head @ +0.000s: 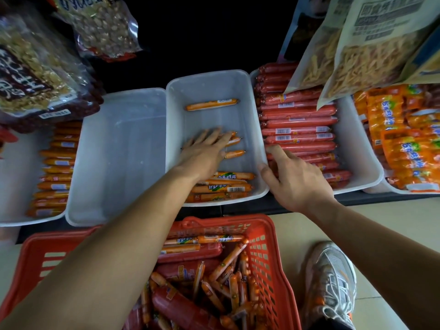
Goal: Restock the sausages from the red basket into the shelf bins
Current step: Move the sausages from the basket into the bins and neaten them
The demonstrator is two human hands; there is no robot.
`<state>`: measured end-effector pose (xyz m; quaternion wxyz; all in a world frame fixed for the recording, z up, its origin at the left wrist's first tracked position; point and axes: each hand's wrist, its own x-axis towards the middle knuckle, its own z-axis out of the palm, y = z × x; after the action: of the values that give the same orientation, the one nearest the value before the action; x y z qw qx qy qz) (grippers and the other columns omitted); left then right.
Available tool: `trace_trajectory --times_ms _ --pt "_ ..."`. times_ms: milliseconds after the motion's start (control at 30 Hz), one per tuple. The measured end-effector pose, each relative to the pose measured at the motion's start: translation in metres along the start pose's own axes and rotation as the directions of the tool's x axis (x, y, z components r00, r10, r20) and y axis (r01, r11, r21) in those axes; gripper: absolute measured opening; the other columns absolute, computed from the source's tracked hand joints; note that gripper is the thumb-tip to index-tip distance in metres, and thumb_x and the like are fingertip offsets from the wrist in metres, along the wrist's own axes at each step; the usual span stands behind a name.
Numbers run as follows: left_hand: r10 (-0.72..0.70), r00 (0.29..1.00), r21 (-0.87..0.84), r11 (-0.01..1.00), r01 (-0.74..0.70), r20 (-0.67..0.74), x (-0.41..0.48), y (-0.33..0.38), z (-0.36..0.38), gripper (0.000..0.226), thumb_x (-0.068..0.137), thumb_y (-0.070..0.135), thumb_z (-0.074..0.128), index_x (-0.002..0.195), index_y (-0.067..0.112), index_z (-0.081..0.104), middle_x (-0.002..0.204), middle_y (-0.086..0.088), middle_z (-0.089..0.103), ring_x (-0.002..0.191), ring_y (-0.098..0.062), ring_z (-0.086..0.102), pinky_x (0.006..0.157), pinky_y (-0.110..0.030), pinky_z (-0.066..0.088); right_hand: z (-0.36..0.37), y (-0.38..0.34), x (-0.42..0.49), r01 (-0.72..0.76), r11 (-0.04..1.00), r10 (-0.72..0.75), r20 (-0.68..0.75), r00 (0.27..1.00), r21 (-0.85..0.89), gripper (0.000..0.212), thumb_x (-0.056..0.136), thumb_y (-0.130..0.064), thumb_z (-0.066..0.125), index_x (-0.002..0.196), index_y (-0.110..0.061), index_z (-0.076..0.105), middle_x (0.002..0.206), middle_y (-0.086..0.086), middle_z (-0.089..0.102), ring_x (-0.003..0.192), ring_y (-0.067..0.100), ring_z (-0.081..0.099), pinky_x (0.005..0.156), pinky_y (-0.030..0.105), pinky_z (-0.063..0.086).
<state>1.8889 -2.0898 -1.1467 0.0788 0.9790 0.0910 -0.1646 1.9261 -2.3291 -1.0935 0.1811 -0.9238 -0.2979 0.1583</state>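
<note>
Left hand (204, 150), fingers flat, settles thin orange sausages (235, 153) beneath it; right hand (296, 178) pinches the translucent plastic bin (252, 115) by its rim. Next, likely: grab more.

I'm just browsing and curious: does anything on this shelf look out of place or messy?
Mostly tidy. In the middle bin one orange sausage lies alone at the back, slightly askew, apart from the neat row at the front. The clear bin to its left holds nothing, while its neighbours hold sausages.
</note>
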Motion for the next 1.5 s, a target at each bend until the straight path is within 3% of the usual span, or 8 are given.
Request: trace_trajectory --times_ms 133,267,467,733,967,1167,1333,1500 --pt "0.018 0.999 -0.205 0.978 -0.028 -0.049 -0.017 0.008 -0.031 0.057 0.104 0.041 0.042 0.157 0.034 0.02 0.166 0.006 0.013 0.152 -0.019 0.013 0.123 -0.044 0.017 -0.005 -0.005 -0.002 -0.027 1.0 0.027 0.041 0.999 -0.005 0.04 0.102 -0.054 0.035 0.133 -0.029 0.039 0.124 0.004 0.06 0.1 0.034 0.061 0.071 0.039 0.038" --pt "-0.041 0.996 -0.298 0.954 0.016 -0.077 -0.086 0.009 -0.073 0.055 0.1 0.039 0.05 0.152 0.033 0.033 0.157 0.002 0.038 0.141 -0.021 0.038 0.113 -0.04 0.036 -0.032 -0.03 0.0 -0.03 0.966 0.057 0.097 0.994 -0.259 0.054 0.098 -0.055 0.041 0.139 -0.019 0.039 0.136 0.012 0.048 0.122 0.035 0.05 0.088 0.048 0.047" --pt "-0.176 0.984 -0.29 0.944 0.157 -0.039 -0.222 -0.02 -0.112 0.046 0.101 0.032 0.047 0.147 0.025 0.044 0.151 -0.003 0.044 0.136 -0.024 0.044 0.111 -0.036 0.036 -0.112 -0.125 -0.018 0.229 0.881 -0.137 0.24 0.961 -0.413 0.054 0.096 -0.044 0.049 0.141 -0.016 0.044 0.141 0.017 0.041 0.128 0.039 0.043 0.098 0.049 0.046" --pt "-0.293 0.952 -0.385 0.871 0.306 0.093 -0.346 -0.026 -0.03 0.042 0.092 0.036 0.057 0.131 0.02 0.06 0.13 -0.006 0.062 0.122 -0.024 0.057 0.103 -0.033 0.043 -0.047 -0.171 -0.097 0.386 0.852 -0.23 0.411 0.882 -0.353 0.064 0.091 -0.048 0.056 0.144 -0.016 0.042 0.147 0.016 0.039 0.133 0.038 0.044 0.108 0.046 0.041" --pt "-0.301 0.891 -0.346 0.841 0.416 0.34 -0.379 -0.027 0.067 0.072 0.081 0.053 0.065 0.142 0.018 0.046 0.135 -0.018 0.058 0.123 -0.038 0.055 0.101 -0.044 0.045 0.092 -0.134 -0.153 0.234 0.927 -0.009 0.606 0.796 -0.293 0.089 0.084 -0.057 0.063 0.152 -0.012 0.029 0.152 0.019 0.031 0.137 0.04 0.038 0.11 0.041 0.039" --pt "-0.389 0.848 -0.321 0.802 0.504 0.36 -0.371 -0.044 0.118 0.108 0.072 0.066 0.071 0.155 0.027 0.013 0.156 -0.011 0.019 0.145 -0.042 0.016 0.117 -0.058 0.022 0.159 -0.102 -0.164 -0.181 0.951 0.299 0.595 0.746 -0.251 0.137 0.07 -0.065 0.077 0.157 -0.019 -0.018 0.165 0.012 -0.018 0.151 0.042 -0.001 0.12 0.052 0.02" --pt "-0.543 0.763 -0.372 0.667 0.646 0.351 -0.349 -0.051 0.129 0.12 0.078 0.055 0.075 0.157 0.022 -0.008 0.163 -0.011 -0.002 0.149 -0.042 0.004 0.12 -0.054 0.017 0.176 -0.091 -0.154 -0.284 0.949 0.314 0.503 0.805 -0.137 0.144 0.064 -0.071 0.077 0.154 -0.023 -0.023 0.164 0.017 0.019 0.138 0.04 0.043 0.108 0.052 0.041" --pt "-0.629 0.713 -0.443 0.567 0.694 0.311 -0.332 -0.055 0.132 0.117 0.079 0.054 0.075 0.157 0.025 -0.008 0.164 -0.01 -0.002 0.147 -0.044 0.012 0.118 -0.053 0.024 0.179 -0.094 -0.152 -0.348 0.935 0.339 0.472 0.814 -0.071 0.132 0.069 -0.069 0.075 0.158 -0.023 -0.011 0.165 0.012 0.017 0.147 0.038 0.026 0.114 0.056 0.031"
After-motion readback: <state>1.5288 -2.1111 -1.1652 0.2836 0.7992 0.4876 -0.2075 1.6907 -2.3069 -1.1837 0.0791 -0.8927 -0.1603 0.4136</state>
